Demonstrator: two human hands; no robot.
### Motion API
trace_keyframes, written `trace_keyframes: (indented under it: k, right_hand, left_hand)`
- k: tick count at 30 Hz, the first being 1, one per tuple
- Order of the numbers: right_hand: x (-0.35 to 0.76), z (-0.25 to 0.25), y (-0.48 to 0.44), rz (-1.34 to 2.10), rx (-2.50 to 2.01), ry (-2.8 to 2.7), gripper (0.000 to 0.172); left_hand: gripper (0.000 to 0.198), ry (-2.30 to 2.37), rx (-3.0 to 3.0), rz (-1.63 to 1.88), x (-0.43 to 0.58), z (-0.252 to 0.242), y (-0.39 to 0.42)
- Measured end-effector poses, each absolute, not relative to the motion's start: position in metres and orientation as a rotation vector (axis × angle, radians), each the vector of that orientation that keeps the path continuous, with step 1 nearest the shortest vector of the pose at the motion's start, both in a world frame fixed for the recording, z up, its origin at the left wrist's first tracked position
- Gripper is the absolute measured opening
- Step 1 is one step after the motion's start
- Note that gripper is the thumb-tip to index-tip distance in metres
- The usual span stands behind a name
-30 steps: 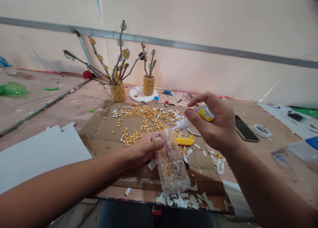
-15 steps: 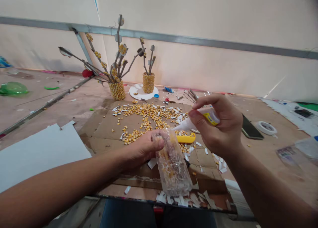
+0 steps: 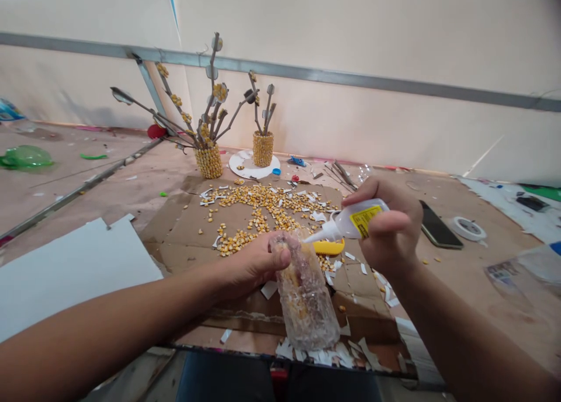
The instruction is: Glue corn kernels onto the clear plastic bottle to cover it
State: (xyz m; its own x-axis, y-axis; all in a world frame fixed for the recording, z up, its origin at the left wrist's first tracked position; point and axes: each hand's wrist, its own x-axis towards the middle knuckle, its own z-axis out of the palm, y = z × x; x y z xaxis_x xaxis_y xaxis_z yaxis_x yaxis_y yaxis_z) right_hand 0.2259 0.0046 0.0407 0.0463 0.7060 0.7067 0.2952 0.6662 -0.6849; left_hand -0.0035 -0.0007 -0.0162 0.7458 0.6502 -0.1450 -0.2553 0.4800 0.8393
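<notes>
My left hand (image 3: pixel 258 262) grips a clear textured plastic bottle (image 3: pixel 307 308) near its upper end, thumb on the side facing me. The bottle is tilted, its wider end down towards the table's front edge. In my right hand (image 3: pixel 390 232) is a white glue bottle (image 3: pixel 363 215) with a yellow label, held tipped to the left. Its nozzle points at the upper rim of the clear bottle; whether it touches, I cannot tell. Behind the hands, loose corn kernels (image 3: pixel 263 200) and white paper scraps lie on a cardboard sheet (image 3: pixel 175 227). A yellow cutter (image 3: pixel 328 248) lies partly behind the clear bottle.
Two corn-covered pots (image 3: pixel 207 161) with branches stand at the back, the smaller one on a white disc (image 3: pixel 239 163). To the right lie a phone (image 3: pixel 440 225) and a tape roll (image 3: pixel 468 229). White sheets (image 3: pixel 79 279) lie at the left.
My right hand has shifted its hold on the glue bottle: the thumb has moved back to the right and more of the yellow label shows. My left hand has barely moved.
</notes>
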Motion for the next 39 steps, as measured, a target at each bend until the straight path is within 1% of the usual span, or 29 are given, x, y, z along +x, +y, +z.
trace_keyframes:
  k: [3, 7, 10, 15, 20, 26, 29, 32, 36, 39]
  right_hand:
    - [0.229, 0.035, 0.007, 0.371, -0.856, -1.521, 0.079]
    - [0.232, 0.029, 0.012, 0.369, -0.825, -1.482, 0.079]
    - [0.232, 0.026, 0.015, 0.393, -0.792, -1.458, 0.075]
    - [0.229, 0.026, 0.012, 0.489, -0.738, -1.444, 0.062]
    - [0.221, 0.033, 0.004, 0.535, -0.854, -1.428, 0.043]
    - [0.214, 0.038, 0.0, 0.429, -0.904, -1.425, 0.03]
    - [0.211, 0.04, 0.0, 0.394, -0.883, -1.409, 0.027]
    - [0.208, 0.042, 0.0, 0.351, -0.901, -1.393, 0.028]
    - [0.206, 0.044, -0.001, 0.291, -0.971, -1.416, 0.03]
    - [0.206, 0.044, -0.001, 0.26, -0.991, -1.432, 0.03]
  left_hand:
    - [0.072, 0.5, 0.909, 0.584, -0.004, -0.016, -0.002]
    - [0.071, 0.502, 0.917, 0.587, -0.003, -0.014, -0.003]
    - [0.071, 0.508, 0.926, 0.573, -0.003, -0.01, -0.003]
    - [0.074, 0.513, 0.967, 0.55, -0.003, -0.005, -0.003]
    - [0.078, 0.512, 0.975, 0.544, -0.001, -0.003, -0.003]
    - [0.07, 0.52, 0.954, 0.537, 0.0, 0.0, -0.004]
    - [0.069, 0.51, 0.973, 0.526, 0.0, -0.001, -0.003]
    - [0.066, 0.509, 0.976, 0.53, 0.0, -0.003, -0.002]
    - [0.068, 0.498, 0.976, 0.53, 0.0, -0.004, -0.002]
    - [0.062, 0.501, 0.964, 0.535, 0.0, -0.003, -0.002]
